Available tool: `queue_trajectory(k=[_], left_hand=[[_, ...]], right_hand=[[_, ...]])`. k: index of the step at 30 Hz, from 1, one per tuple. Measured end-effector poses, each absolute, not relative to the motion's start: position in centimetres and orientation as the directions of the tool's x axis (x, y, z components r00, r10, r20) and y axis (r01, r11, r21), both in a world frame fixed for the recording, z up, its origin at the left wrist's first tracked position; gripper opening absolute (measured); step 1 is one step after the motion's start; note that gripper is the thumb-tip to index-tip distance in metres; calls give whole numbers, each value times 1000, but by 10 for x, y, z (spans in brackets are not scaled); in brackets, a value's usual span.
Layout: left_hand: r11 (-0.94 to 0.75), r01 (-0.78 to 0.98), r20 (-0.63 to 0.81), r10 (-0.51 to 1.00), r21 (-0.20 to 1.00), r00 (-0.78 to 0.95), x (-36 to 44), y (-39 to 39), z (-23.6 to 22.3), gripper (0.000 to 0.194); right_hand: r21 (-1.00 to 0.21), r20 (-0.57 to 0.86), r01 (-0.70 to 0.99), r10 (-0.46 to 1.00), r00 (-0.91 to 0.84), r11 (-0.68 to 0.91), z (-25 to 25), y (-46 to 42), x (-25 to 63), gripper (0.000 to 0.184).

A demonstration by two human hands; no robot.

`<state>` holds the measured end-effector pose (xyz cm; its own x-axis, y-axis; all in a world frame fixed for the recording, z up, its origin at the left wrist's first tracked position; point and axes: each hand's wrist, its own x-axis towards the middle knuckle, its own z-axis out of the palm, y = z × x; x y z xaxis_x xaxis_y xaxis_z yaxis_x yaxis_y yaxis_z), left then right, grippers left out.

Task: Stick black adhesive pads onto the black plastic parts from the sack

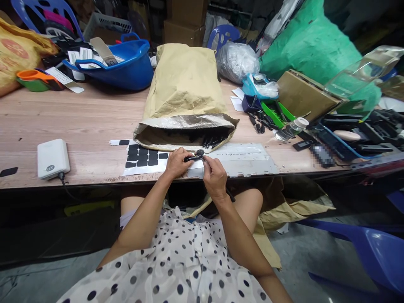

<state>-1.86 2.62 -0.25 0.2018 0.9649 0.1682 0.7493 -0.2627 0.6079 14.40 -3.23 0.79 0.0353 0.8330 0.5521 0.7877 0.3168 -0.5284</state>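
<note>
Left hand gripping a slender black piece with a round end; right hand pinching beside that end. The piece, between the hands, appears light, stiff and smooth, best held by its shaft. The pale wood-grain tabletop's edge runs beneath the wrists; an open tan paper sack limits forward room, leaving more sideways.
</note>
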Motion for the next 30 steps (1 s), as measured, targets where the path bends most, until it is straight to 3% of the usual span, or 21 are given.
queue_trajectory(k=[7,14,22,30], left_hand=[[-238,741,143,971,628,190,-18,26,1,14],[-212,698,151,977,684,148,-17,24,3,16],[-111,509,236,954,854,-186,-22,18,4,17],[-173,462,268,952,870,-148,-22,9,9,16]], right_hand=[[-523,456,798,889,-36,300,9,-32,137,32],[-503,488,835,870,62,223,6,-20,152,31],[-397,456,914,883,114,87,-9,-11,161,26],[-282,442,958,893,83,50,-10,-15,150,24]])
